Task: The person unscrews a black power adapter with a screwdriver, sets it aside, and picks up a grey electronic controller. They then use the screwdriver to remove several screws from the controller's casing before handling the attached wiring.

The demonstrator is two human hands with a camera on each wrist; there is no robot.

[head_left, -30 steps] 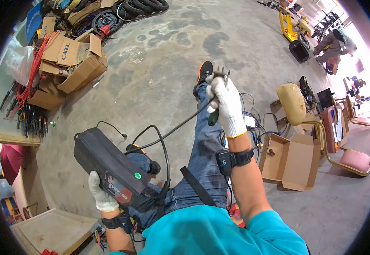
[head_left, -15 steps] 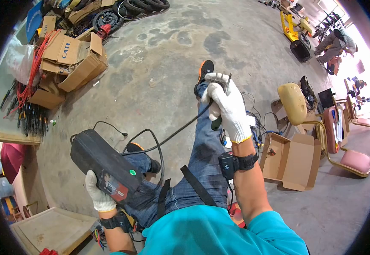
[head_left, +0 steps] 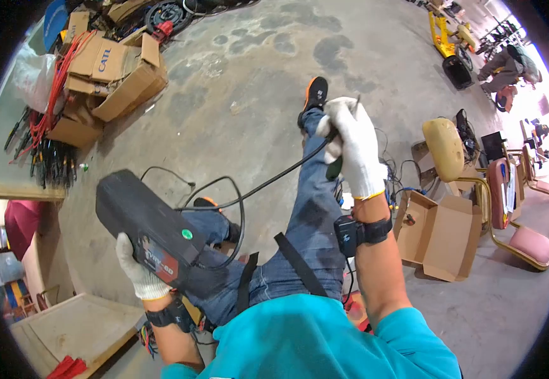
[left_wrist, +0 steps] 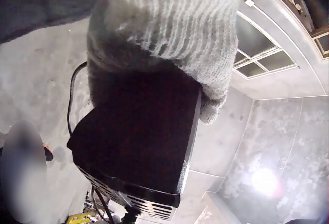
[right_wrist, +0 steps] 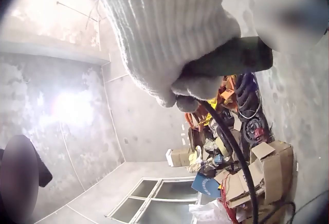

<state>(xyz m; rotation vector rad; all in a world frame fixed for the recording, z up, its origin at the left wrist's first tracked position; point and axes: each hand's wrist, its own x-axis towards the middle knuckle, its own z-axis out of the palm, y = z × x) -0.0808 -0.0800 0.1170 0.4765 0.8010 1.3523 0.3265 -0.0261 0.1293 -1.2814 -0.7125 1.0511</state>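
A black box-shaped device [head_left: 148,221] with a red and white label and a green sticker is tilted over the thigh at the lower left. My gloved left hand [head_left: 140,268] grips its near side; in the left wrist view the glove [left_wrist: 175,33] wraps the dark casing [left_wrist: 139,126]. Out in front of the right leg, my gloved right hand [head_left: 354,148] holds a tool with a dark green handle [head_left: 334,168] together with a black cable [head_left: 274,179]. The right wrist view shows the handle [right_wrist: 231,57] under the curled fingers and the cable [right_wrist: 234,147] hanging from them.
An opened cardboard box [head_left: 441,237] lies on the floor at right, beside a pink-seated chair [head_left: 530,245] and a cream seat [head_left: 443,149]. Cartons [head_left: 107,60] and red cable stand at upper left. A wooden board [head_left: 78,328] is at lower left. Another person [head_left: 508,68] bends at upper right.
The device and left hand have shifted slightly left. The right hand has turned, its fingers drawn in around the tool, whose prongs no longer show. The whole view has moved a little.
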